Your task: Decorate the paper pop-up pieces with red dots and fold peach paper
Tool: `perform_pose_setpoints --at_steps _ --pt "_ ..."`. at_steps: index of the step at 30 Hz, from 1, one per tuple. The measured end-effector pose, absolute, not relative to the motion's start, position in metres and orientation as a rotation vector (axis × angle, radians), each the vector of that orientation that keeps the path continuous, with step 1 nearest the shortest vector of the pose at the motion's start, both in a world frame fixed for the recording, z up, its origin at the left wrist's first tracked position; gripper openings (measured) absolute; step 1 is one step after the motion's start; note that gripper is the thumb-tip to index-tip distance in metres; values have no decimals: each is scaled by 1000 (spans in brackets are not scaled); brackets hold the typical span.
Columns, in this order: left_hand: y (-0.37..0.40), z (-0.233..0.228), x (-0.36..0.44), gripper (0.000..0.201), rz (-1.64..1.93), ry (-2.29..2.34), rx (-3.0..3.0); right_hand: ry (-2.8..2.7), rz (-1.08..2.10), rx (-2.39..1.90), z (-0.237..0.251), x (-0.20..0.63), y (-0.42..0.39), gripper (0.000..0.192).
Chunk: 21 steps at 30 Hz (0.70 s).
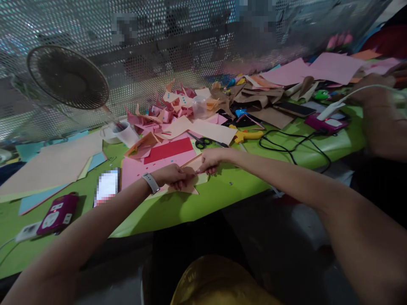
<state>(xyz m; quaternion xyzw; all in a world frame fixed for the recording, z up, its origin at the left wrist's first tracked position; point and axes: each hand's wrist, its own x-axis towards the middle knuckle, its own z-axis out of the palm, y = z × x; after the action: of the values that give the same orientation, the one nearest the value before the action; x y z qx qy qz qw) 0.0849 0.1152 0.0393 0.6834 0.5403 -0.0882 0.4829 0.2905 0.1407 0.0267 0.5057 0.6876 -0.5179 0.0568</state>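
Both of my hands meet over a small piece of peach paper (193, 165) near the table's front edge. My left hand (173, 174), with a watch (151, 183) on its wrist, pinches the paper's left part. On the right part, my right hand (212, 162) presses with closed fingers. Under and behind them lie a pink sheet (133, 169) and a red paper strip (168, 151). Black-handled scissors (202, 142) rest just behind my right hand. The fingertips are partly hidden and small in the view.
A phone (108, 186) and a purple power strip (59, 213) lie left; another power strip (327, 123) with black cable lies right. A yellow glue gun (248, 134), paper scraps (173, 108), a plastic cup (126, 133) and a fan (68, 78) stand behind. A co-worker's arm (378, 110) reaches in at right.
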Motion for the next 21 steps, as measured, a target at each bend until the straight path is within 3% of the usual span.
perform_pose_setpoints --at_steps 7,13,18,21 --pt "103 53 74 52 -194 1299 1662 2086 -1555 1555 32 290 137 39" --pt "77 45 39 55 539 1337 2380 2092 -1563 1585 40 289 125 34" --pt "63 5 24 77 154 1292 2822 2013 -1535 1461 45 284 112 41" --pt "61 -7 25 82 145 1293 2906 1939 -1470 1489 44 277 109 44"
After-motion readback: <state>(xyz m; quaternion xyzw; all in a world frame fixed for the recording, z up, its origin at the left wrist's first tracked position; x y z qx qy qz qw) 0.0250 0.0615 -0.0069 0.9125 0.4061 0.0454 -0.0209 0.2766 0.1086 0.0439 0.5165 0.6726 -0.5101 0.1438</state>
